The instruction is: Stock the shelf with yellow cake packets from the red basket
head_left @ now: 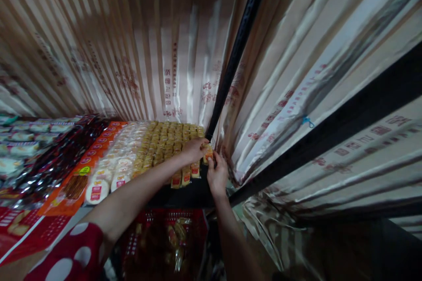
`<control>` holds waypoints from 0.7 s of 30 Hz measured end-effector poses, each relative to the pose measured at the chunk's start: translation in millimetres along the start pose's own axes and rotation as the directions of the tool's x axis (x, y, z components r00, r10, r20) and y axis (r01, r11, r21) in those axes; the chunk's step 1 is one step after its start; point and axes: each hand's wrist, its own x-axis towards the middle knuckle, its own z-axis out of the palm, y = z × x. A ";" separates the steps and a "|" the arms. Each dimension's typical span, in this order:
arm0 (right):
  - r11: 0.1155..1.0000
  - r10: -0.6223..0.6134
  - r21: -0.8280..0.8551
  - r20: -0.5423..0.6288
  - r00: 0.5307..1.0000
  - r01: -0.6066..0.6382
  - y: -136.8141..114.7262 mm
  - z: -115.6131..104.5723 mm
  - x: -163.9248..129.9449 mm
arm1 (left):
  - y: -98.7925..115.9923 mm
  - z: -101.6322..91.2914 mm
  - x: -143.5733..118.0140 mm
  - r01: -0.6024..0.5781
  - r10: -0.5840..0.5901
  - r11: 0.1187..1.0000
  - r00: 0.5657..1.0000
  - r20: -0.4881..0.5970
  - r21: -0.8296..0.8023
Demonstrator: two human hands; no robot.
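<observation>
A small yellow wrapped pastry packet (207,154) with a red label is between my hands at the right end of the display. My left hand (195,150) reaches over the rows and pinches the packet near its upper edge. From the right, my right hand (217,175) grips its lower side with thumb and fingers. Close by, rows of matching yellow packets (161,140) stand packed on the black shelf (178,197). The nearest ones in front show red labels (186,176).
Left of the yellow rows are white round packaged cakes (97,191), orange snack bags (75,184) and dark shiny packs (62,158). Below the shelf sits a red basket (165,215) holding wrapped packets. A black post (231,66), dark slanting bar (316,136) and pleated curtains (184,52) border the shelf.
</observation>
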 end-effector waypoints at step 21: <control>0.967 0.246 -0.102 0.128 0.961 -0.234 52.5 87.3 42.7 | -57.7 18.6 60.0 -0.171 0.123 0.924 0.980 0.156 0.341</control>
